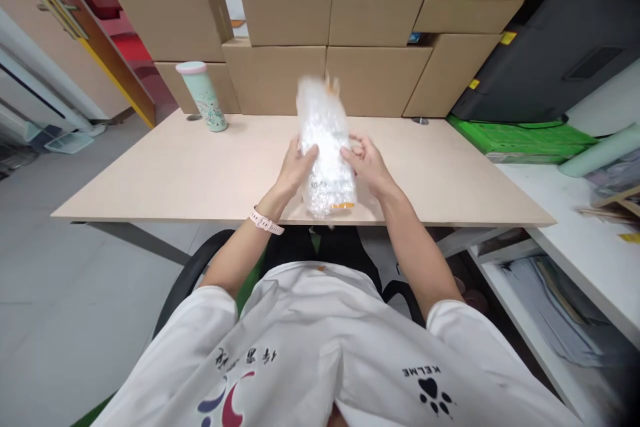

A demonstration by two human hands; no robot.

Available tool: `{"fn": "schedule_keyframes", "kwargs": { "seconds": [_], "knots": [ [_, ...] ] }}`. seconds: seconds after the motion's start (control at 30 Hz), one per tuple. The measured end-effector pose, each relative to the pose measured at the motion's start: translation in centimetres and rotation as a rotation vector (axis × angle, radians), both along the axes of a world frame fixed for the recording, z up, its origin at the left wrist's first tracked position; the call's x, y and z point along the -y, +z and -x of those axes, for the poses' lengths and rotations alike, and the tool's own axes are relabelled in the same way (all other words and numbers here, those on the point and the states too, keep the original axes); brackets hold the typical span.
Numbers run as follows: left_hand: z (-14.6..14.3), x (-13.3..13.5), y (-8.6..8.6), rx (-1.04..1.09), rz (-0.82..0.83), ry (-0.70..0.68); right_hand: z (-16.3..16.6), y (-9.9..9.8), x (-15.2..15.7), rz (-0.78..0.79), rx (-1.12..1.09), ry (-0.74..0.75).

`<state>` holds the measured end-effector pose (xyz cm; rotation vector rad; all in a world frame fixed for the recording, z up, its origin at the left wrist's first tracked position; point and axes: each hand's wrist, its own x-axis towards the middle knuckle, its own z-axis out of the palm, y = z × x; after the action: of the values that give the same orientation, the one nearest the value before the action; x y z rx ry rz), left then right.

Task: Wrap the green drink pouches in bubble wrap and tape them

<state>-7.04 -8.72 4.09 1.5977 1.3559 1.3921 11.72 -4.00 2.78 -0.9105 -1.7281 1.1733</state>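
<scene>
A long bundle wrapped in clear bubble wrap (325, 140) stands tilted over the near middle of a light wooden table (200, 173), with something orange showing at its top and bottom ends. My left hand (299, 167) grips its left side, fingers curled onto the wrap. My right hand (364, 159) holds the right side, fingers bent against it. The top of the bundle is blurred by motion.
A pale green tumbler with a pink lid (204, 95) stands at the table's back left. Stacked cardboard boxes (330, 33) line the back edge. Green folded crates (520, 137) and a white side shelf (590, 240) lie to the right. A black chair is under me.
</scene>
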Motion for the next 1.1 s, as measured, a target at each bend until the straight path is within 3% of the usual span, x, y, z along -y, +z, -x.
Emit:
{"fn": "schedule_keyframes", "kwargs": {
  "seconds": [0.13, 0.23, 0.3, 0.4, 0.47, 0.57, 0.63, 0.67, 0.73, 0.87, 1.0, 1.1],
  "knots": [
    [0.5, 0.5, -4.1, -0.241, 0.093, 0.166, -0.1, -4.7, -1.5, 0.229, -0.015, 0.030],
    [-0.4, 0.9, -5.1, -0.237, 0.107, 0.211, -0.1, -5.4, -1.6, 0.285, -0.029, 0.041],
    [-1.2, 0.6, -4.8, -0.112, 0.141, 0.192, 0.2, -4.1, -1.1, 0.232, -0.068, 0.085],
    [-1.7, -0.4, -4.0, 0.089, 0.226, 0.055, 1.3, -1.2, -0.2, 0.054, -0.057, 0.184],
    [-0.8, -1.0, -3.5, 0.166, 0.267, 0.044, 2.1, -0.2, 0.2, -0.076, 0.014, 0.151],
    [1.9, -1.1, -2.7, 0.191, 0.177, 0.306, 2.6, -1.2, 0.1, -0.194, 0.155, 0.016],
    [3.6, -0.3, -2.1, 0.083, 0.034, 0.461, 2.4, -3.3, -0.2, -0.201, 0.238, -0.021],
    [4.0, 0.3, -1.8, -0.011, -0.039, 0.472, 2.3, -4.4, -0.4, -0.203, 0.271, -0.013],
    [3.9, 1.6, -1.6, -0.201, -0.159, 0.386, 2.0, -6.4, -0.7, -0.262, 0.316, -0.016],
    [0.9, 3.3, -3.3, -0.654, -0.245, -0.045, 1.5, -7.4, -1.0, -0.421, 0.492, -0.015],
    [-0.3, 3.1, -5.6, -0.782, -0.350, -0.062, 0.4, -6.0, -0.4, -0.499, 0.696, -0.016],
    [1.0, 2.7, -5.3, -0.818, -0.329, -0.079, -0.4, -5.2, 0.1, -0.517, 0.752, -0.022]
  ]
}}
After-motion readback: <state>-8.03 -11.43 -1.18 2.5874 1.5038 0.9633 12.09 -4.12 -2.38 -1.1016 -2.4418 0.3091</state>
